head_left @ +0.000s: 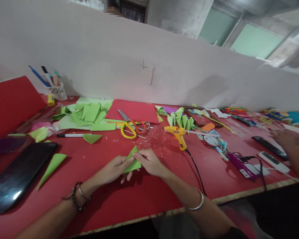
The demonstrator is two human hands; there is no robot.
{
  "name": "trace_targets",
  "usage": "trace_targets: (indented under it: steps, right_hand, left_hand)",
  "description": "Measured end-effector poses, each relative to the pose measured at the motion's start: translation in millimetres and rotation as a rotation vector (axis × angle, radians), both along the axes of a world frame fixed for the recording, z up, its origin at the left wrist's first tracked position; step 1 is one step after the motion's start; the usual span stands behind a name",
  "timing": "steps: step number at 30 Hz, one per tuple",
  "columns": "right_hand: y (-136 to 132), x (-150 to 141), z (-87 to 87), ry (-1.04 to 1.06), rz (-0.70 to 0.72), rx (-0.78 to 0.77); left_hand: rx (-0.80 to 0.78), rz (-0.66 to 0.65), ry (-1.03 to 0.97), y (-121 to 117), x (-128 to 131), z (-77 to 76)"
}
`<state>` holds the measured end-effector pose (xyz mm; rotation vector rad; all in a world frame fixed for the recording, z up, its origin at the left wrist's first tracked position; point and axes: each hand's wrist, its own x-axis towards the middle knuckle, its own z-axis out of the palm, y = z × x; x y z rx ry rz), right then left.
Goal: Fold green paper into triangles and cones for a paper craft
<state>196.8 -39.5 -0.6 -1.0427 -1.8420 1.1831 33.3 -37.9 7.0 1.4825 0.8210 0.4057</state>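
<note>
A small piece of green paper (132, 164) is held between my two hands over the red table, one corner pointing up. My left hand (118, 168) pinches its lower left side, thumb on top. From the right, my right hand (149, 161) grips the upper right side with thumb and fingers. Part of the paper is hidden behind the fingers. Beyond my hands lie scissors (128, 129) with yellow and orange handles. To the right rests a yellow glue gun (179, 135) with its black cord. A rolled green paper cone (51, 168) lies left of my hands.
Cut green paper pieces (91, 113) are heaped at the back left, beside red paper sheets (133, 111). Several finished green cones (179, 119) stand at the back. A black phone (20, 176) lies left; a purple power strip (245, 166) sits right, near another person's hand (285, 138).
</note>
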Motion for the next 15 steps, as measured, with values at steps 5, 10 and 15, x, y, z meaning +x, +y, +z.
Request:
trace_targets:
  steps: [5,10,15]
  right_hand:
    - [1,0,-2.9,0.077,-0.029,-0.053]
    - [3,0,-2.1,0.042,-0.057,0.007]
    - [6,1,-4.9,0.205,-0.253,0.018]
  left_hand:
    - [0.072,-0.027,0.0,0,-2,5.2]
    - [0.111,0.06,0.076,6,-6,0.3]
    - [0.214,0.256,0.038,15,-8,2.3]
